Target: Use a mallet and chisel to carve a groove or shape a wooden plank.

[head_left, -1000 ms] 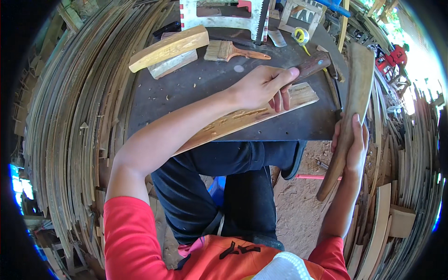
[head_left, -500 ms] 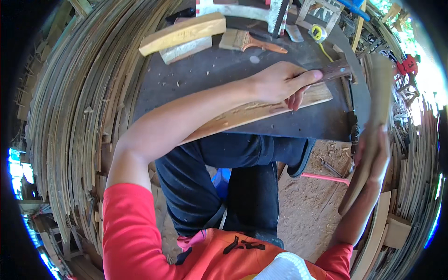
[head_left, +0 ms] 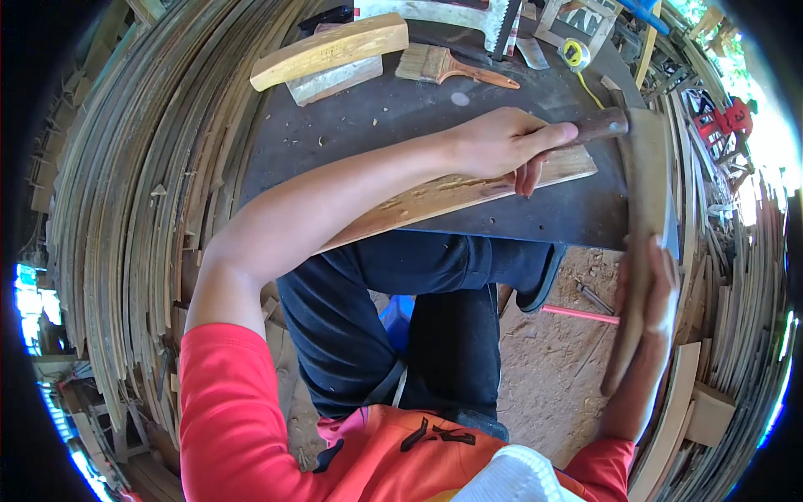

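Long wooden strips [head_left: 125, 217] are piled at nine o'clock from the left hand [head_left: 500, 146]. At ten o'clock, on the dark bench [head_left: 351, 130], a yellowish wood block [head_left: 330, 52] is found propped across a greyish block [head_left: 341, 79]. A few pale chips [head_left: 320, 141] are scattered nearby. A flat brush [head_left: 452, 67] is noted at eleven o'clock.

The board [head_left: 473, 193] is laid on the bench beneath the left forearm and hand, running from eight toward two o'clock, and is partly covered by them. Rough hollows are already cut in its face; the surface toward its right end appears uncut. The work is therefore judged part-done, with the hollows' edges left ragged. Their depth and the final number required cannot be established.

A dark wooden handle [head_left: 602, 125] is gripped by the left fingers, the thumb being laid along it; the tool's working end is hidden. A yellow tape measure [head_left: 575, 54] is sited at one o'clock.

At three o'clock, a wooden club [head_left: 648, 180] is seen at the handle's butt; contact cannot be confirmed. Its lower part is clasped by the fingers of the right hand [head_left: 661, 284], at four o'clock, slightly blurred.
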A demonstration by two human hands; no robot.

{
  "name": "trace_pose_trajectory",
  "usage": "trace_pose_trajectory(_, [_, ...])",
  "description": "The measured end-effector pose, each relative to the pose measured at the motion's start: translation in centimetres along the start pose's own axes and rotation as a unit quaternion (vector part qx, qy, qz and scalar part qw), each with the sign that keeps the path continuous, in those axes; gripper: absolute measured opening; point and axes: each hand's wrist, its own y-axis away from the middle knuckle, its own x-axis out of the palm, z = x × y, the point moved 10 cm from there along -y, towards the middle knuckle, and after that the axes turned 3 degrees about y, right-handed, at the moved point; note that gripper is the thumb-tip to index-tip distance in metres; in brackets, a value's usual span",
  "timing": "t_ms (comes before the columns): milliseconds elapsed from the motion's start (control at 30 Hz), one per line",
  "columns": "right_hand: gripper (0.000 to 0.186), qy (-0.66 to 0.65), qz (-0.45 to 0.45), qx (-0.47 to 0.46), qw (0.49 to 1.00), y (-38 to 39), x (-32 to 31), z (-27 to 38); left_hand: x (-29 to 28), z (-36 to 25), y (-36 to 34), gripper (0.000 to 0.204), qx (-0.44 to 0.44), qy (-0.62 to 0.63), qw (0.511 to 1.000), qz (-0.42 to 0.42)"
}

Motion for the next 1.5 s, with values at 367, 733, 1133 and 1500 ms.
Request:
trace_pose_trajectory(367, [0.050,-0.154,-0.029,-0.035,0.987,-1.3,-0.7,0.6,0.1,0.7,0.4,0.071,-0.002,0.015,1.000,-0.013])
trace_pose_trajectory(733, [0.050,-0.013,0.025,-0.008,1.000,-0.8,1.0,-0.8,-0.1,1.8,0.1,0.069,-0.021,-0.033,0.999,0.013])
trace_pose_trajectory(1133, [0.054,-0.099,0.025,-0.008,0.995,-1.8,2.2,-0.7,-1.5,1.9,0.8,0.069,-0.036,0.016,0.999,-0.003])
trace_pose_trajectory(1500, [0.045,-0.075,0.103,-0.019,0.992,-3.7,7.9,-1.4,-2.7,0.1,0.4,0.067,0.018,0.107,0.994,-0.027])
